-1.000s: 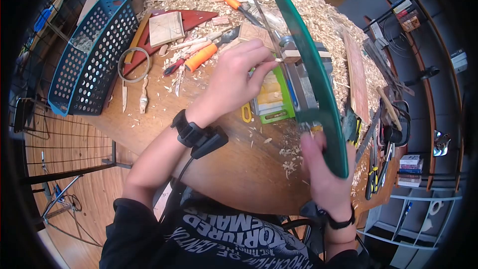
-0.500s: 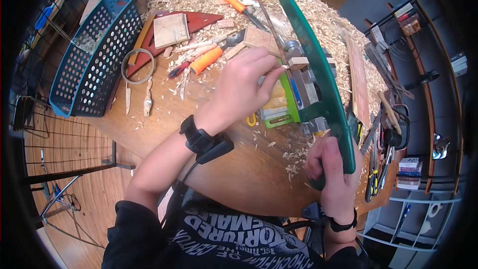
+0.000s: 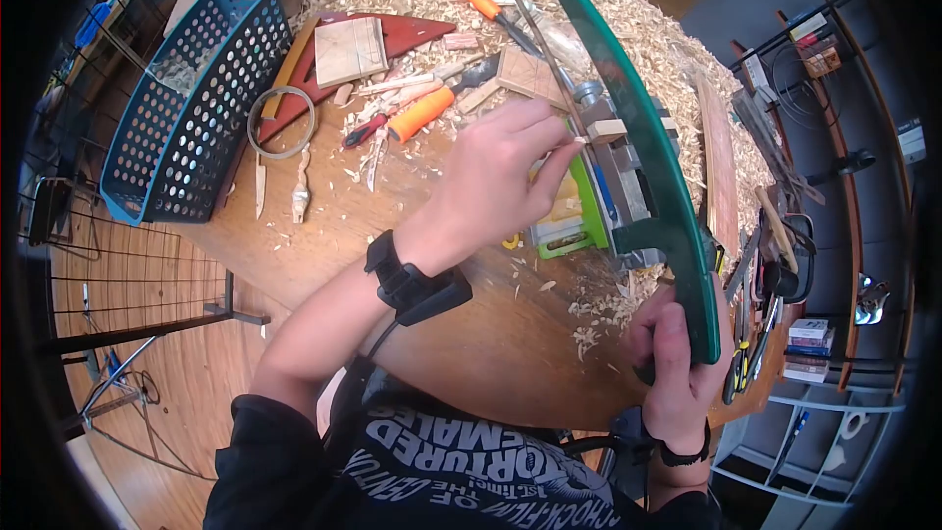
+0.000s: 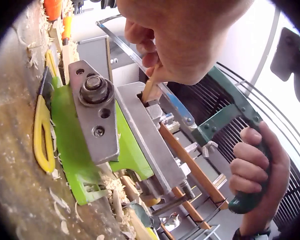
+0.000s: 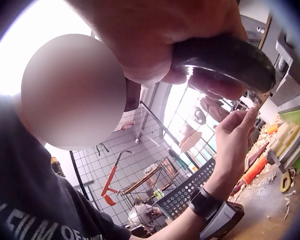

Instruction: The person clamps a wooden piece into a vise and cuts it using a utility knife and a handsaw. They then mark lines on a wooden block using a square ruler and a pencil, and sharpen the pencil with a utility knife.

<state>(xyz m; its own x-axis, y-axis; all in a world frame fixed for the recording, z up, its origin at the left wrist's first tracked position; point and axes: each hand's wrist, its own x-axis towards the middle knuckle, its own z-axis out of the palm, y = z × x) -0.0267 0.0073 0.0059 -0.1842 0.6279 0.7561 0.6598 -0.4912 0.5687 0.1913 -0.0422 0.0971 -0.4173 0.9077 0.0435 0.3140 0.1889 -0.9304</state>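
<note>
My right hand (image 3: 687, 344) grips the handle of a green hacksaw (image 3: 638, 98), its frame running up and away from my body. A small strip of wood (image 4: 149, 90) stands out of the jaws of a grey metal vise (image 4: 145, 135). My left hand (image 3: 496, 172) pinches the free end of that strip between thumb and fingers. Right beside those fingertips, the saw blade (image 4: 175, 105) crosses at the strip. In the right wrist view, the dark handle (image 5: 230, 62) hides much of the cut.
Under the vise is a bright green tray (image 3: 574, 247). Wood shavings (image 3: 648, 39) cover the back of the table. Orange-handled tools (image 3: 422, 115), a tape roll (image 3: 282, 123) and a blue basket (image 3: 186, 137) lie left. Several tools, including yellow-and-black pliers (image 3: 736, 373), line the right edge.
The hacksaw has slid forward and then slightly back along its length. My left hand keeps its pinch on the wood strip. The whole head view has shifted a little.
</note>
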